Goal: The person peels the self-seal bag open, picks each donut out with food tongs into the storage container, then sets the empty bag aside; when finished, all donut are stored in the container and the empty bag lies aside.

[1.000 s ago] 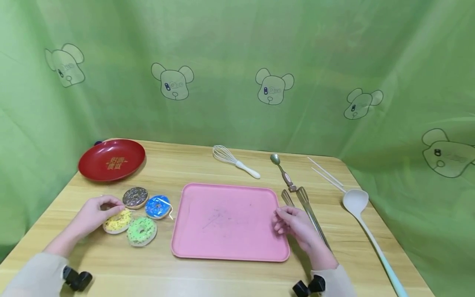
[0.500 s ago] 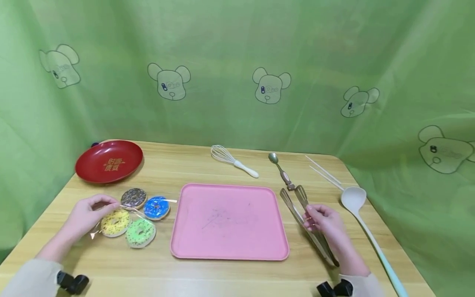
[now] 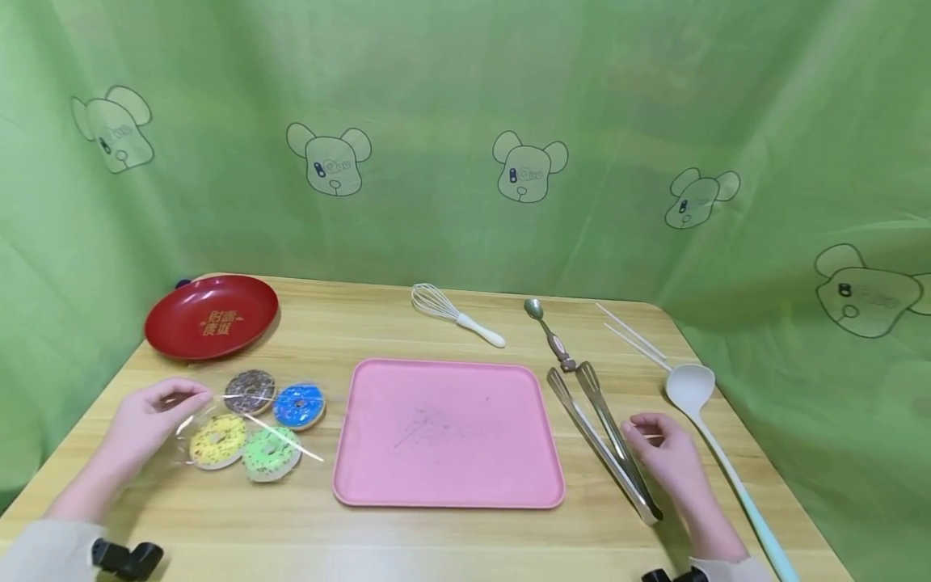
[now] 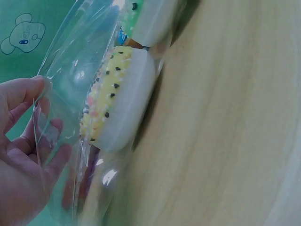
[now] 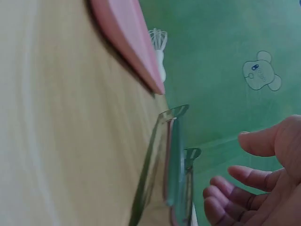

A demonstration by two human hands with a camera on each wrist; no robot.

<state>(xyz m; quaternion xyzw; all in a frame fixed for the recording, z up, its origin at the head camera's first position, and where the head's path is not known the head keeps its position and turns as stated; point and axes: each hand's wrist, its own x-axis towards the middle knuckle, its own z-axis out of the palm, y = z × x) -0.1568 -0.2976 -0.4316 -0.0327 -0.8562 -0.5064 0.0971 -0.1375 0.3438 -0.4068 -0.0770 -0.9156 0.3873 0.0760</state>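
Observation:
My left hand (image 3: 156, 416) pinches the edge of a clear plastic bag (image 4: 66, 61) between thumb and fingers. Under the plastic lie a yellow donut (image 3: 218, 441), a green donut (image 3: 270, 454), a blue donut (image 3: 299, 406) and a chocolate donut (image 3: 250, 393) with sprinkles. The left wrist view has the yellow donut side on, its pale base showing. My right hand (image 3: 667, 453) hovers just right of the metal tongs (image 3: 596, 428), fingers loosely bent and holding nothing. Those tongs rest spread apart on the table, beside the pink tray (image 3: 448, 497).
A red plate (image 3: 182, 311) with gold characters stands at the back left. Along the back lie a white whisk (image 3: 458, 315), a spoon (image 3: 550, 335) and two thin white sticks (image 3: 633, 335). A long white ladle (image 3: 716, 444) runs down the right side. Green curtains surround the table.
My right hand has moved right, from the tray's edge across the tongs to their far side. My left hand has drawn the bag left, and the donuts have shifted slightly with it.

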